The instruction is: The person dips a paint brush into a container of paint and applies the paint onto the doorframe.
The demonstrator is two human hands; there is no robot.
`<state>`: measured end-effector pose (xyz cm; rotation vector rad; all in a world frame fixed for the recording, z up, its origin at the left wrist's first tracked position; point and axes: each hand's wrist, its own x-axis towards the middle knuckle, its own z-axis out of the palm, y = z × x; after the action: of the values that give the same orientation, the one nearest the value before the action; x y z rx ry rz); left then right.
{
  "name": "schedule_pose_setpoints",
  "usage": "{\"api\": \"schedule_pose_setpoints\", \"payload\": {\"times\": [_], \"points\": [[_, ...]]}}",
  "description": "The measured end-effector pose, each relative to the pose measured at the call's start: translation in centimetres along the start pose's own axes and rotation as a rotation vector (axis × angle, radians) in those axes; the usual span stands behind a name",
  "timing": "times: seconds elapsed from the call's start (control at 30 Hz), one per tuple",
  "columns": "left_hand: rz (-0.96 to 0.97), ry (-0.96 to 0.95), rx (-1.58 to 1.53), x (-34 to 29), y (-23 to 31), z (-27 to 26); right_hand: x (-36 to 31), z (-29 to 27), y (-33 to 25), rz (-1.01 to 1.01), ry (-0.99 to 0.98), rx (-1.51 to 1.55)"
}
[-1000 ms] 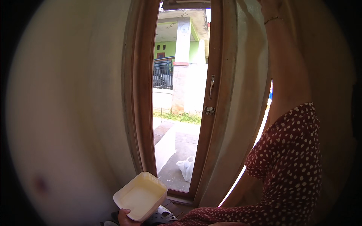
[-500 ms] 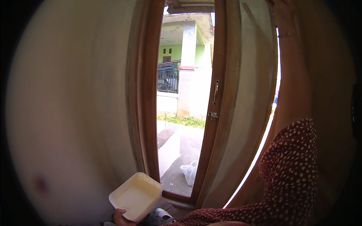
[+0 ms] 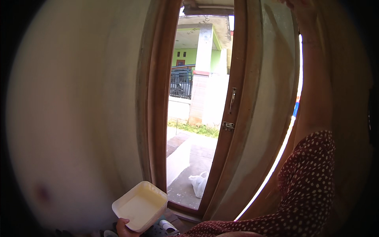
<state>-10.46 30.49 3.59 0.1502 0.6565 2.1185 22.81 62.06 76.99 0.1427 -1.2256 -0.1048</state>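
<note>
My left hand [image 3: 124, 228] is closed on the near corner of a pale cream plastic tub [image 3: 143, 205]. Tilted toward me, the tub shows an interior with nothing in it. My right arm [image 3: 312, 87], its sleeve maroon with white dots, reaches straight up along the right side. At the top edge my right hand [image 3: 301, 5] is dim and cut off, near the upper edge of a wood-framed panel [image 3: 272, 91]; its grip does not show clearly.
A brown wooden frame [image 3: 157, 118] surrounds tall glass. Its right upright carries a metal handle [image 3: 232, 98] and a latch [image 3: 228, 126]. Beyond lie a white plastic bag [image 3: 198, 184] on paving and a green house. A pale wall [image 3: 79, 118] stands left; footwear [image 3: 167, 226] lies below the tub.
The view has shifted slightly, so the doorway sits further right. My left hand still holds the tub, and my right arm stays raised.
</note>
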Motion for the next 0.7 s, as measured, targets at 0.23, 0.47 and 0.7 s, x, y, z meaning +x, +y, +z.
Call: {"api": "schedule_pose_setpoints", "payload": {"times": [0.23, 0.47, 0.7], "points": [[0.044, 0.038, -0.02, 0.5, -0.9, 0.1, 0.7, 3.7, 3.5, 0.046, -0.04, 0.059], [0.002, 0.032, -0.044, 1.3, -0.8, 1.1, -2.0, 1.5, -0.3, 0.085, -0.032, -0.077], [0.042, 0.006, -0.029, 3.7, 1.6, 3.7, 0.8, 8.9, 3.9, -0.553, -0.127, -0.432]]}}
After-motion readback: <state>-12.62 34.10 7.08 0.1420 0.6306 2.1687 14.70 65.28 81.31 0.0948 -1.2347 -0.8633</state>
